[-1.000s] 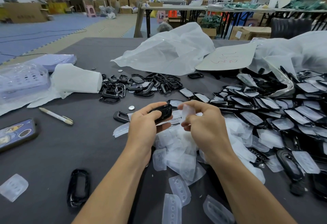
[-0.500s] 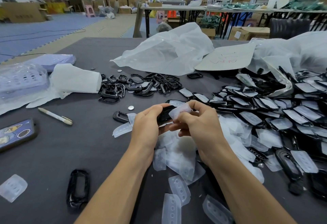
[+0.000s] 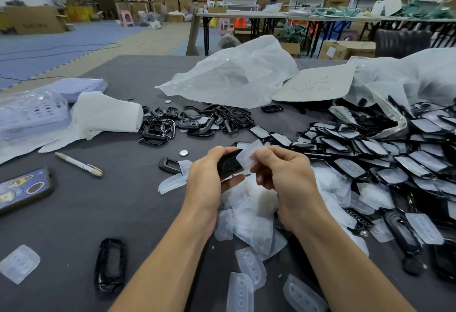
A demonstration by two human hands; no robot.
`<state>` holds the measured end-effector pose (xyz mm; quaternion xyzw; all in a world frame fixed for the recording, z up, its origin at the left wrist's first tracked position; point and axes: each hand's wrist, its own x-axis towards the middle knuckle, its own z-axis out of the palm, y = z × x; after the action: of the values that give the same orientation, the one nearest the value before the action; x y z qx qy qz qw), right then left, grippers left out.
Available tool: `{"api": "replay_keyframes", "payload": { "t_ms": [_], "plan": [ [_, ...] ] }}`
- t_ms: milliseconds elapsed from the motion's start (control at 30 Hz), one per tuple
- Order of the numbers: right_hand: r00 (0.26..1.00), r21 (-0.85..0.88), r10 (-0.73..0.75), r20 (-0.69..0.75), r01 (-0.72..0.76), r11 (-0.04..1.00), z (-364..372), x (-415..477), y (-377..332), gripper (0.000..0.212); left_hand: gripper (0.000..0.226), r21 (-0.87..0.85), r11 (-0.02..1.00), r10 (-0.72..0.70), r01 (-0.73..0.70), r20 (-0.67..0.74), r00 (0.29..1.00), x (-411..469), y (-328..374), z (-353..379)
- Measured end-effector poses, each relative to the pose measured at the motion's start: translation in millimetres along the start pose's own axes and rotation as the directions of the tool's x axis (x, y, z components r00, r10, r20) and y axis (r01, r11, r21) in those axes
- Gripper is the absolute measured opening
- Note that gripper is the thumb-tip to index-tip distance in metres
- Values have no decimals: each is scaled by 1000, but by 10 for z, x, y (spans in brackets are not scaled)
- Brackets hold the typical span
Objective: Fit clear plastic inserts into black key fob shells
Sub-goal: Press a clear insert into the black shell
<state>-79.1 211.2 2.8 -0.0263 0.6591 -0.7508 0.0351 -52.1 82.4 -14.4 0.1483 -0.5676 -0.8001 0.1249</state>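
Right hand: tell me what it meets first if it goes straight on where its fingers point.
The black shell gripped by the left hand; the right hand points leftward at it, clear insert leading. They may already touch.

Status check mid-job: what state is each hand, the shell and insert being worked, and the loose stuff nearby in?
left hand: holds the black shell, fingers curled round it.
right hand: pinches the clear insert.
black shell: held up, insert not seated.
clear insert: tilted at the shell's upper end.
empty frame: lying flat, nothing in it.
pen: lying flat, untouched.
plastic bag: crumpled.
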Motion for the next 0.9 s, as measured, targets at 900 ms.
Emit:
{"api": "replay_keyframes", "payload": {
  "t_ms": [900],
  "plan": [
    [969, -282, -221, -112, 182, 942, 56, 1, 146, 31, 33, -239, 969, -32, 58, 112, 993, -161, -42, 254]
  ]
}}
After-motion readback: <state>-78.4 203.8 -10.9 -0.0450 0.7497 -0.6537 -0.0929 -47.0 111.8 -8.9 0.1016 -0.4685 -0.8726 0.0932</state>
